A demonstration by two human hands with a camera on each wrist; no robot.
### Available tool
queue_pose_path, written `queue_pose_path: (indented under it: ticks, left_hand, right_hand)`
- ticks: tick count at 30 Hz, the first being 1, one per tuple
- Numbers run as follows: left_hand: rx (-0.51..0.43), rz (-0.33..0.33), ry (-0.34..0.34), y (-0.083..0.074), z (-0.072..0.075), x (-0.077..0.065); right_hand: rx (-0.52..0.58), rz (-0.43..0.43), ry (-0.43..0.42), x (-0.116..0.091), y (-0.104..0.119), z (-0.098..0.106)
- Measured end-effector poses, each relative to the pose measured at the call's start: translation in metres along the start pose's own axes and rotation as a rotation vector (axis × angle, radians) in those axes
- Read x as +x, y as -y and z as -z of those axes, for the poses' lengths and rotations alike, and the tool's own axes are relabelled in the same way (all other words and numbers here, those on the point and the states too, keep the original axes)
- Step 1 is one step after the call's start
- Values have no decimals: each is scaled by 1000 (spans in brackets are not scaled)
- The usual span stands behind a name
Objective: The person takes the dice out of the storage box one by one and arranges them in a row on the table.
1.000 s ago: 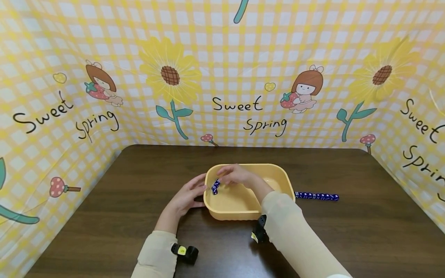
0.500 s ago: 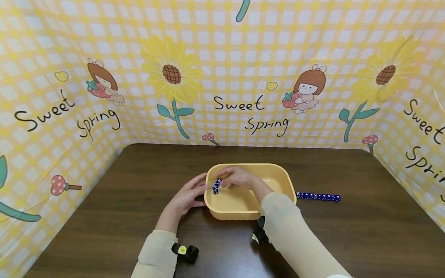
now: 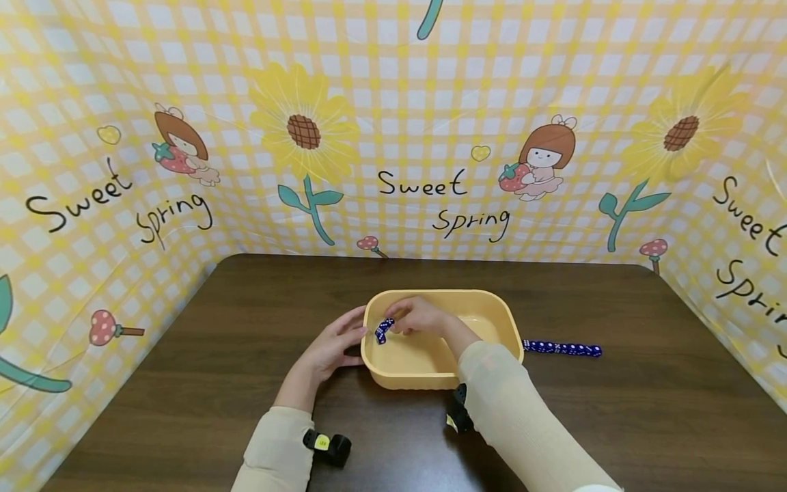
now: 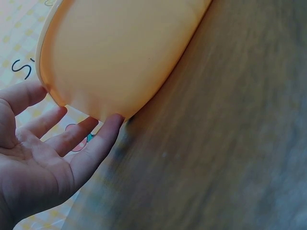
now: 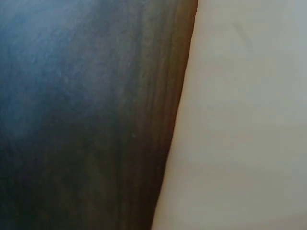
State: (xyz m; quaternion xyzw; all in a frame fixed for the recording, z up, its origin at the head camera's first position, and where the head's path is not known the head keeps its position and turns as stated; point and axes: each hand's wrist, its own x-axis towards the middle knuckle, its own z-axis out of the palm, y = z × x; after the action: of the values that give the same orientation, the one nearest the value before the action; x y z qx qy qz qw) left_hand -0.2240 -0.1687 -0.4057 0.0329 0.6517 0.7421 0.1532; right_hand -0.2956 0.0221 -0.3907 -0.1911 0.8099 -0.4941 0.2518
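Note:
A yellow plastic basin (image 3: 430, 383) stands on the dark wooden table. My left hand (image 3: 332, 347) rests its fingertips against the basin's left end. In the left wrist view, its fingers (image 4: 98, 143) reach out to the basin wall (image 4: 124, 52) without wrapping round it. Inside the basin, my right hand (image 3: 421, 318) has bent fingers right at a short curved line of blue dice (image 3: 381, 333) with white pips. I cannot tell whether it pinches a die. The right wrist view shows only table and a pale, blurred surface, with the hand out of sight.
A straight row of blue dice (image 3: 562, 348) runs rightward from the basin's right side. Black wrist cameras sit on both sleeves, the left camera (image 3: 328, 447) low over the table (image 3: 184, 410). A yellow checked cloth (image 3: 406, 123) hangs behind and at both sides.
My right hand has come slightly down and nearer inside the basin. The far end of the curved dice line has shifted a little to the right beside its fingertips. My left hand stays put.

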Motion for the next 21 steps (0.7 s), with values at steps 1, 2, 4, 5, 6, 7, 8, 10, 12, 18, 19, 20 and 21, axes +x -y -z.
queue_pose_path:
  ticks: [1, 2, 4, 5, 6, 7, 8, 10, 12, 18, 19, 20, 21]
  left_hand:
    - [-1, 1, 1, 0, 0, 0]
    - [-3, 2, 0, 0, 0, 0]
    - [-5, 3, -1, 0, 0, 0]
    - [-5, 3, -2, 0, 0, 0]
    - [-7, 4, -4, 0, 0, 0]
    - [-7, 4, -4, 0, 0, 0]
    - [-6, 4, -6, -1, 0, 0]
    - [-5, 3, -8, -1, 0, 0]
    - [-5, 3, -8, 0, 0, 0]
    - [-4, 7, -7, -1, 0, -1]
    - [-5, 7, -7, -1, -1, -1]
    - [-4, 7, -8, -1, -1, -1]
    - [-3, 7, -8, -1, -1, -1]
  right_hand:
    - [-17, 5, -1, 0, 0, 0]
    - [-27, 10, -1, 0, 0, 0]
    - [-39, 17, -3, 0, 0, 0]
    - [-40, 20, -4, 0, 0, -1]
    - [-43, 20, -7, -1, 0, -1]
    - [-48, 24, -11, -1, 0, -1]
    - [-51, 25, -14, -1, 0, -1]
    - [-69, 31, -21, -1, 0, -1]
    - [-78, 33, -28, -1, 0, -1]
    - [-118, 32, -44, 0, -3, -2]
    - [-118, 33, -43, -1, -3, -2]
    - [-118, 32, -44, -1, -3, -2]
    - [-119, 35, -43, -2, -3, -2]
